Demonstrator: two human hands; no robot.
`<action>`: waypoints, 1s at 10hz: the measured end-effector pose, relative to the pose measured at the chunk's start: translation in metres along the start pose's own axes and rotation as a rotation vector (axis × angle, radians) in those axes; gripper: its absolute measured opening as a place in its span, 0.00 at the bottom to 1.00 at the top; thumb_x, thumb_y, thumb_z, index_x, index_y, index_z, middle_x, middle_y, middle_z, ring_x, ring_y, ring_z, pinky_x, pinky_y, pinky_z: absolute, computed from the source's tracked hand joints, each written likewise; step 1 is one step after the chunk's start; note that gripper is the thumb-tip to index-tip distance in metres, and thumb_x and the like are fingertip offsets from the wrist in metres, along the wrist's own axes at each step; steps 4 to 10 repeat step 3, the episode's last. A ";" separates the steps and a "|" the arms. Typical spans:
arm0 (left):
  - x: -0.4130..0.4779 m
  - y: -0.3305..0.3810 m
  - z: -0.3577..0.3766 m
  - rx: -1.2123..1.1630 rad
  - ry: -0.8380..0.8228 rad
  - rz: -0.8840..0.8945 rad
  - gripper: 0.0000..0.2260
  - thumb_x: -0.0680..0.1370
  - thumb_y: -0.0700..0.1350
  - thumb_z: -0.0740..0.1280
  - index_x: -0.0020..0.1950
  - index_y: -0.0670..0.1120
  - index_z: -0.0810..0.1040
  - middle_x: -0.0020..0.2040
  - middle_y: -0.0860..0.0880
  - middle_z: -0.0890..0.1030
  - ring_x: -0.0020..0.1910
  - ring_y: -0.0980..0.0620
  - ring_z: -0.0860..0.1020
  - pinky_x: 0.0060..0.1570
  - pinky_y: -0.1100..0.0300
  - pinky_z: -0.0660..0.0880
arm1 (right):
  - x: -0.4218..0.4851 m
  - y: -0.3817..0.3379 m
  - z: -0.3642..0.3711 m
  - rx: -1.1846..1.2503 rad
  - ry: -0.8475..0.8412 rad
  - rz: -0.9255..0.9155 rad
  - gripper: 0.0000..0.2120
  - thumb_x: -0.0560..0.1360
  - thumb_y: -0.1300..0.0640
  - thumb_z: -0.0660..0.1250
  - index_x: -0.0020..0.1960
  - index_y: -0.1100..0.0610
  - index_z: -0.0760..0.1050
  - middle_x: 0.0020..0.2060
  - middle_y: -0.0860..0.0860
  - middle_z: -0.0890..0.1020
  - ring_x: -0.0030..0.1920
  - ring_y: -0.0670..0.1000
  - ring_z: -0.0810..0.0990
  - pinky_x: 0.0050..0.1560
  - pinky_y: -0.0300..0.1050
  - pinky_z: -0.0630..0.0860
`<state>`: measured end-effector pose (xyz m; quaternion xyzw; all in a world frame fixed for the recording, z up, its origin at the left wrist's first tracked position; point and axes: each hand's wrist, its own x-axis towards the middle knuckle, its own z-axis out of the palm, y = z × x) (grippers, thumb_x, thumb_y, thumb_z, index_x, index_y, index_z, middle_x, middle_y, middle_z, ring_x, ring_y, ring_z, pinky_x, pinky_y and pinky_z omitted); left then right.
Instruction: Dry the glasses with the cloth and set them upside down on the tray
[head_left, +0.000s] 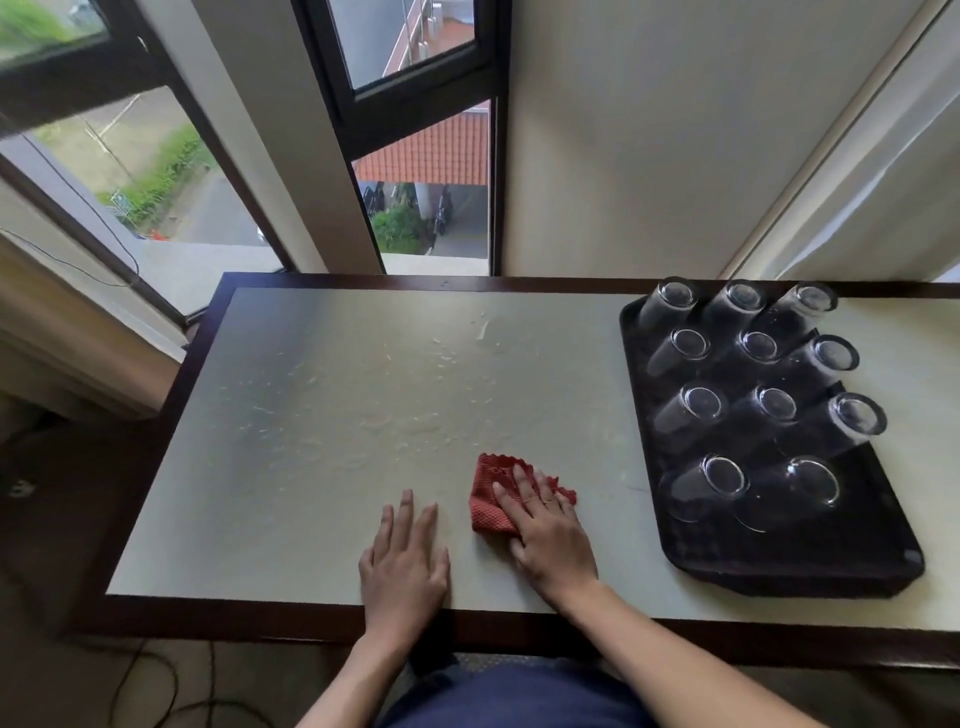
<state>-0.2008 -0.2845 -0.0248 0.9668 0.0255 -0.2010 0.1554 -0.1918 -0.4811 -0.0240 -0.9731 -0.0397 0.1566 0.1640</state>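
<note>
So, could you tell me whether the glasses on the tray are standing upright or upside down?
Upside down: the glasses stand rims down on the black tray, their closed bases facing up.

Pale table (322, 415), windows (415, 171) behind.

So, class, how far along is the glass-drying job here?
Done: eleven glasses stand upside down on the tray. In hand: no glass; the right hand presses the cloth on the table, the left hand rests beside it. To do: no glass shows off the tray.
</note>
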 end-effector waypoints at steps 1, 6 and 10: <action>-0.001 0.007 -0.005 0.011 -0.038 -0.020 0.28 0.81 0.57 0.57 0.81 0.60 0.54 0.83 0.54 0.45 0.82 0.50 0.47 0.75 0.48 0.57 | 0.002 -0.007 -0.019 0.145 -0.004 0.074 0.26 0.77 0.57 0.63 0.75 0.49 0.66 0.77 0.51 0.64 0.76 0.56 0.64 0.73 0.52 0.63; -0.009 0.026 -0.028 -0.558 -0.172 0.006 0.38 0.60 0.65 0.71 0.69 0.59 0.71 0.76 0.52 0.69 0.71 0.60 0.70 0.67 0.66 0.66 | -0.015 -0.001 -0.053 0.579 -0.239 0.049 0.12 0.71 0.55 0.64 0.46 0.38 0.79 0.37 0.40 0.83 0.41 0.35 0.79 0.45 0.42 0.72; -0.009 0.026 -0.028 -0.558 -0.172 0.006 0.38 0.60 0.65 0.71 0.69 0.59 0.71 0.76 0.52 0.69 0.71 0.60 0.70 0.67 0.66 0.66 | -0.015 -0.001 -0.053 0.579 -0.239 0.049 0.12 0.71 0.55 0.64 0.46 0.38 0.79 0.37 0.40 0.83 0.41 0.35 0.79 0.45 0.42 0.72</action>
